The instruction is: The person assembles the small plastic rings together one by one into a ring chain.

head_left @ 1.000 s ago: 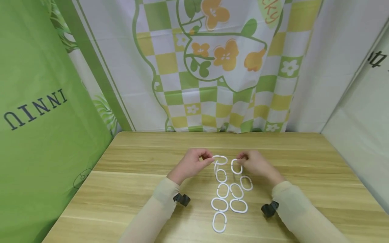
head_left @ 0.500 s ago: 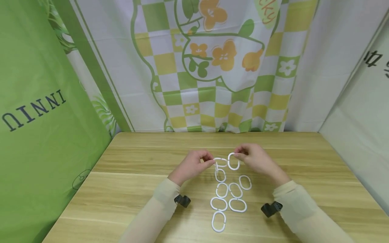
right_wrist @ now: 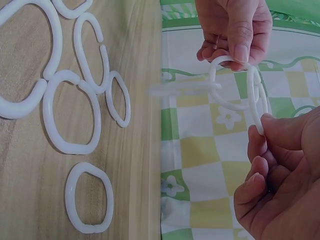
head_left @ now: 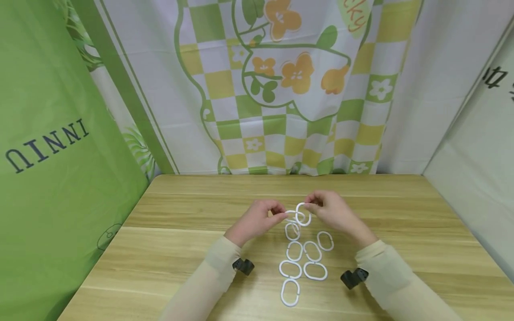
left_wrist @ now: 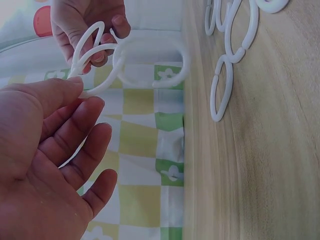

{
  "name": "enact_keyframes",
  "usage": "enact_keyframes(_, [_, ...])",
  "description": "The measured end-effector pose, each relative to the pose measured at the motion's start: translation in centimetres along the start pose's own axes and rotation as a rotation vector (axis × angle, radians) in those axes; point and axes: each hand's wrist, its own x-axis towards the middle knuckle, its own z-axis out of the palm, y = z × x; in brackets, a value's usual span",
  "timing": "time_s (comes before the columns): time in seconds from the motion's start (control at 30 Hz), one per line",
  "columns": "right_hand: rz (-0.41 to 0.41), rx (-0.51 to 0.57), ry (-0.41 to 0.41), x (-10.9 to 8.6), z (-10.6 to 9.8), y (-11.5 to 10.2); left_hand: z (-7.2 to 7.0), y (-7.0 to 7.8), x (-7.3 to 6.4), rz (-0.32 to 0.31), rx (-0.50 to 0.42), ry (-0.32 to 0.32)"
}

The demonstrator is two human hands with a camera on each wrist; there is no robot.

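Note:
In the head view, my left hand [head_left: 258,220] pinches a white oval ring with a small gap, like a plastic chain link, between thumb and fingertips. From this upper ring [right_wrist: 212,75] hangs another white ring [left_wrist: 186,65], blurred in the left wrist view. Opposite, my right hand [head_left: 334,217] pinches a separate ring [right_wrist: 251,100] by thumb and index finger. That ring crosses over the left-hand ring in every view. Both hands are raised over the table, fingertips a short way apart.
Several more white rings lie on the wooden table [head_left: 168,267] below the hands, among them a front ring [head_left: 283,292] and a right-hand ring [head_left: 332,243]. A patterned curtain [head_left: 277,129] hangs behind the table, with a green cloth [head_left: 48,200] at the left.
My right hand has lifted its ring and carried it left until it crosses the left-hand ring. The left hand has shifted slightly right. The rings on the table stay put.

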Motion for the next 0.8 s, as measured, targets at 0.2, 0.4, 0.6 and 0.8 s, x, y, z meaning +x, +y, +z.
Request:
enact_keyframes(0.2, [-0.005,0.0,0.007,0.03,0.17,0.17,0.07,0.04,0.01,0.009,-0.004,-0.004])
enact_keyframes(0.4, [0.006,-0.016,0.009,0.05,0.33,0.19,0.07,0.09,-0.08,0.024,-0.001,-0.005])
enact_keyframes(0.6, [0.012,-0.023,0.006,0.08,0.47,0.28,0.01,0.2,-0.12,0.052,0.0,-0.001])
enact_keyframes(0.8, [0.024,-0.033,0.015,0.06,0.66,0.43,-0.02,0.23,-0.15,0.07,-0.007,0.01])
